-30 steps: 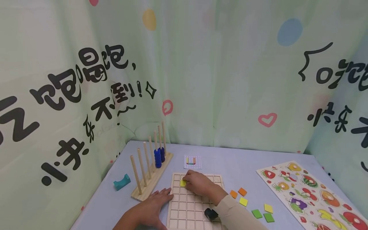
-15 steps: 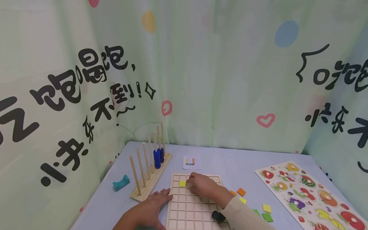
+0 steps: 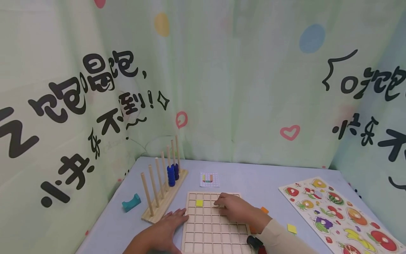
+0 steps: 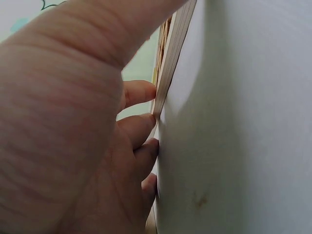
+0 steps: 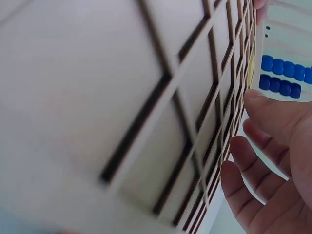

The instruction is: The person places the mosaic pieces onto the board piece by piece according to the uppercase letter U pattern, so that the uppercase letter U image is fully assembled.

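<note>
Grip: neither side visibly holds anything; the left hand (image 3: 164, 228) lies with fingers spread against the board's left edge, and the right hand (image 3: 236, 209) has loosely bent fingers, with no tile seen between them.
Teal piece: a curved block (image 3: 131, 204) lies at the far left, apart from everything.
Peg stand: a wooden base (image 3: 168, 197) with upright pegs; blue beads (image 3: 171, 175) are threaded on two of the farther pegs.
Grid board: this pale board (image 3: 203, 227) lies flat in the middle, right of the left hand.
Yellow tile: one (image 3: 199, 203) sits in a cell near the board's far left corner.
Pattern card: it (image 3: 209, 179) lies just beyond the board, showing a coloured U-like figure.
Right fingertips: at or just above the far cells, right of the yellow tile; contact is unclear.
Loose tiles: an orange tile (image 3: 264, 210) and another yellow one (image 3: 291, 229) lie right of the board; the forearm may hide more.
Fruit sheet: it (image 3: 317, 203) lies farthest right.
Progress: seemingly early; one cell is visibly filled, and the loose tiles are yet to be placed if the card's figure is being copied.
</note>
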Tool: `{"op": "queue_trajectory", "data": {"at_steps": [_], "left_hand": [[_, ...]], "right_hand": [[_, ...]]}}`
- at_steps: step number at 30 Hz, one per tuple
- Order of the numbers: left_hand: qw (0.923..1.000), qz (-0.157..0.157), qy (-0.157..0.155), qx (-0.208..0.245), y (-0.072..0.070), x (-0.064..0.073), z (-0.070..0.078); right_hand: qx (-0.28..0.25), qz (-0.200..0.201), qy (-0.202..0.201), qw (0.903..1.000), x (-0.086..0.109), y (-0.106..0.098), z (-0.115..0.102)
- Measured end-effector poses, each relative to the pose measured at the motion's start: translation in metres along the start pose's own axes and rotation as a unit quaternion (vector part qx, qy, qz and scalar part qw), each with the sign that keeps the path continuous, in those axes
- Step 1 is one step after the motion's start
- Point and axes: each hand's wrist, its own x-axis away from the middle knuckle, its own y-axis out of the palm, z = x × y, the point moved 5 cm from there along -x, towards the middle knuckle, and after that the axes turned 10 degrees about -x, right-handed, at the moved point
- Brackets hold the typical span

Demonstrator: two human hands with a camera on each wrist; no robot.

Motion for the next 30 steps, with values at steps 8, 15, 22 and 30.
{"op": "queue_trajectory", "data": {"at_steps": [8, 15, 22, 30], "left_hand": [[0.9999, 0.004, 0.010, -0.002, -0.001, 0.001, 0.000], [1.0000, 0.000, 0.001, -0.002, 0.000, 0.000, 0.001], [1.0000, -0.001, 0.002, 0.000, -0.001, 0.000, -0.001], [1.0000, 0.001, 0.008, -0.001, 0.000, 0.000, -0.001]], "right_hand": [[0.002, -0.001, 0.030, 0.9995, 0.021, -0.010, 0.016], [0.021, -0.005, 0.049, 0.9986, 0.039, -0.024, 0.023], [0.026, 0.003, 0.055, 0.9981, 0.061, -0.037, 0.033], [0.007, 0.026, 0.121, 0.9923, 0.091, -0.042, 0.058]]}}
